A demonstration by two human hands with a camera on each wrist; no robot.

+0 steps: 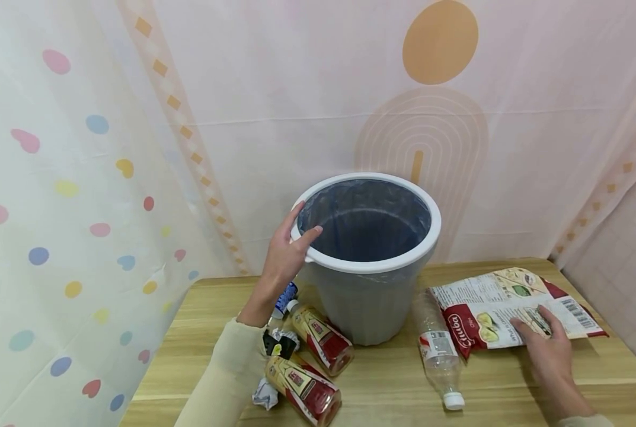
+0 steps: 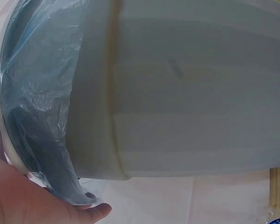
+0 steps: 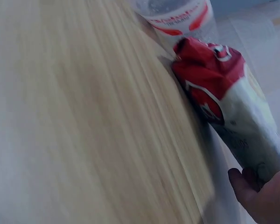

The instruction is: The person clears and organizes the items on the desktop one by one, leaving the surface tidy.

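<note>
A grey plastic bin (image 1: pixel 368 302) with a white rim and a dark liner bag (image 1: pixel 366 219) stands on the wooden table (image 1: pixel 403 391). My left hand (image 1: pixel 301 228) grips the bin's left rim, with the thumb hooked over the edge. In the left wrist view my palm (image 2: pixel 32 200) is at the rim beside the liner (image 2: pixel 37 93). My right hand (image 1: pixel 536 326) holds the near edge of a red and white chip bag (image 1: pixel 488 308). The right wrist view shows that bag (image 3: pixel 224 93) pinched between thumb and fingers (image 3: pixel 245 184).
A clear empty bottle (image 1: pixel 437 350) lies between the bin and the chip bag, its cap toward me. Two red-labelled bottles (image 1: pixel 320 341) (image 1: pixel 301 385), a small blue and white item (image 1: pixel 285 298) and crumpled wrappers (image 1: pixel 267 394) lie by my left forearm. Curtains hang behind the table.
</note>
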